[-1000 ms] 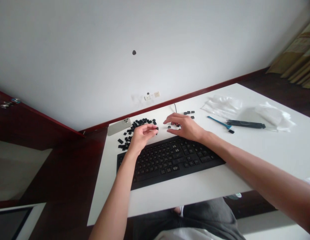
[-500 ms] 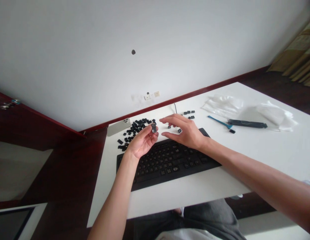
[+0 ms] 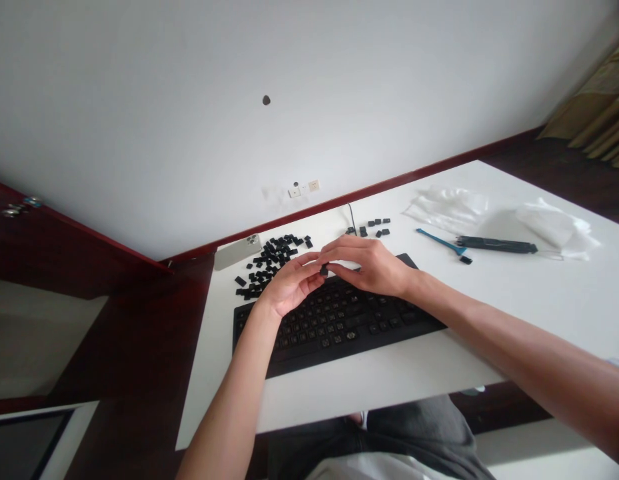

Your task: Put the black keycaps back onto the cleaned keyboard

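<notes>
Black keycap (image 3: 324, 270) inside the nearly closed grip of left hand (image 3: 292, 285) and right hand (image 3: 372, 268)

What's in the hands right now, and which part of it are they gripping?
A black keycap, pinched at its edges between the fingertips of the left hand and the right hand; the fingers hide which edges exactly.

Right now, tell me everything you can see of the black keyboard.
The black keyboard lies flat on the white desk, at a slant to the desk's front edge. It is a long, low board of dark, plastic-looking material, covered in rows of black keys with faint legends. The left hand and right hand are above its far edge and hide part of it; whether they touch it cannot be told.
</notes>
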Motion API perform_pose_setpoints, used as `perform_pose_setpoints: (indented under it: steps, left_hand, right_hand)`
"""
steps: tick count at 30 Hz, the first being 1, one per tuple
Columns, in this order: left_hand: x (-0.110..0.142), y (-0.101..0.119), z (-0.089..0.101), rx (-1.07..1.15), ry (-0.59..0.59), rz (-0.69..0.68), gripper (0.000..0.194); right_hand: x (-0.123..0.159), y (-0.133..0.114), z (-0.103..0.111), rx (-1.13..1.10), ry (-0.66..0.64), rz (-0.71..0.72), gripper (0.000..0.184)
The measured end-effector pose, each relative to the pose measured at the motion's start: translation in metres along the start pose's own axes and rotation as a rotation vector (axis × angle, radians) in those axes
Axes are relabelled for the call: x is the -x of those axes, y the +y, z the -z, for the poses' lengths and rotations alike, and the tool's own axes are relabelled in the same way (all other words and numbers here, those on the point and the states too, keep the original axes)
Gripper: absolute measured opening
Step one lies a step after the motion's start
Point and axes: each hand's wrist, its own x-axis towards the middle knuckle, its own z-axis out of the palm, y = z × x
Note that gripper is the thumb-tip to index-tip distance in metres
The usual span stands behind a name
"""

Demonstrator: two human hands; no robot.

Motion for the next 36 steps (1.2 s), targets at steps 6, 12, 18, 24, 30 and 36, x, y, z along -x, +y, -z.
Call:
perform_pose_setpoints:
  steps: [6, 12, 18, 24, 30, 36]
  left_hand:
    - [-0.002, -0.004, -0.001, -0.066, 0.028, -0.027, 0.04]
    - [-0.01, -0.006, 0.012, -0.372, 0.091, -0.164, 0.034]
    - [-0.028, -0.011, 0.032, -1.027, 0.264, -0.413, 0.025]
    - [-0.028, -0.017, 0.015, -1.289, 0.267, -0.405, 0.039]
    - [-0.037, -0.009, 0.008, -1.506, 0.238, -0.491, 0.032]
    - [-0.052, -0.004, 0.011, -1.545, 0.221, -0.478, 0.028]
  right_hand:
    - [0.001, 0.003, 0.001, -0.019, -0.014, -0.082, 0.026]
    - [-0.001, 0.022, 0.038, 0.22, 0.16, -0.312, 0.025]
    - [0.009, 0.057, 0.075, 0.264, 0.22, -0.565, 0.015]
    - [0.015, 0.066, 0.087, -0.065, -0.209, -0.72, 0.029]
    - [0.012, 0.061, 0.102, -0.184, -0.482, -0.803, 0.034]
    - [0.01, 0.048, 0.106, -0.363, -0.8, -0.868, 0.028]
